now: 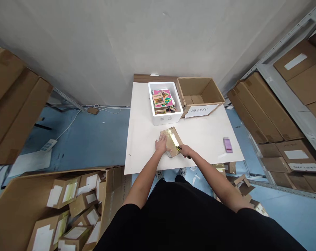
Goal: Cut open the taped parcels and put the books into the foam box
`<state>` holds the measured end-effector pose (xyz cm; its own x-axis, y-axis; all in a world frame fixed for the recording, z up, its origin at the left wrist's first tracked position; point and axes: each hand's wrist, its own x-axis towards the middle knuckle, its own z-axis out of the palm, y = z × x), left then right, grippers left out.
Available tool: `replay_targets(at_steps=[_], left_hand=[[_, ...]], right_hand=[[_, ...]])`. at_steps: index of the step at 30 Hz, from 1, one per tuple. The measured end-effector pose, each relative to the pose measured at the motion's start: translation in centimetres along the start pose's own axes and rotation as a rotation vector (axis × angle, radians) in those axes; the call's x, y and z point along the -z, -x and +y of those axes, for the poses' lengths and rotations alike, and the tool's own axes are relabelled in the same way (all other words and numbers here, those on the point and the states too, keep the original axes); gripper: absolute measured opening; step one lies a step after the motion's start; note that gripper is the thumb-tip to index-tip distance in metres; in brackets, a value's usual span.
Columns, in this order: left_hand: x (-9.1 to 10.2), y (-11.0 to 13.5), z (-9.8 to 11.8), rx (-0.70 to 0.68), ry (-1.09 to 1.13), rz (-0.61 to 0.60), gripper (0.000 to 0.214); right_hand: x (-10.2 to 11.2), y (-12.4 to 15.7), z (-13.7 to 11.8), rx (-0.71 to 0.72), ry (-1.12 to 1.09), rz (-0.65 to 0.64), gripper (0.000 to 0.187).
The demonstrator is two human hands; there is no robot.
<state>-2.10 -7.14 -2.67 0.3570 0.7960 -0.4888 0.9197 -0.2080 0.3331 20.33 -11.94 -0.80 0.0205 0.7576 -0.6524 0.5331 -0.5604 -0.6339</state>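
A small taped cardboard box (169, 142) lies at a slant near the front edge of the white table (142, 139). Shiny tape runs along its top. My left hand (161, 144) rests on the box's left side with its fingers spread. In my right hand (185, 150) is a box cutter (178, 148), black and yellow, its front end at the box's right side by the tape. Whether the blade is in the cardboard is too small to tell. Behind the box stands a white foam bin (165, 120) holding several colourful printed packs (164, 98).
An open cardboard carton (197, 87) with a handwritten label stands beside the bin. A blurred purple object (227, 145) lies at the table's right. At lower left, a large carton (111, 195) holds several parcels (82, 204). Shelves (280, 90) with boxes stand at right.
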Motion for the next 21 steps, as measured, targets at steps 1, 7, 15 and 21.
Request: replay_targets(at_steps=[1, 7, 15, 21], left_hand=[[-0.1, 0.0, -0.1, 0.001, 0.007, 0.003, 0.135], [-0.4, -0.1, -0.1, 0.011, 0.049, -0.002, 0.135], [-2.3, 1.3, 6.3, 0.161, 0.123, 0.112, 0.117], [-5.1, 2.5, 10.9, 0.294, 0.144, 0.167, 0.100]], right_hand=[[0.1, 0.6, 0.7, -0.015, 0.001, -0.015, 0.014], [2.0, 4.2, 5.5, -0.010, -0.058, 0.015, 0.011], [4.3, 1.8, 6.7, -0.100, -0.038, 0.491, 0.073], [6.4, -3.9, 3.9, -0.058, -0.023, 0.530, 0.062]])
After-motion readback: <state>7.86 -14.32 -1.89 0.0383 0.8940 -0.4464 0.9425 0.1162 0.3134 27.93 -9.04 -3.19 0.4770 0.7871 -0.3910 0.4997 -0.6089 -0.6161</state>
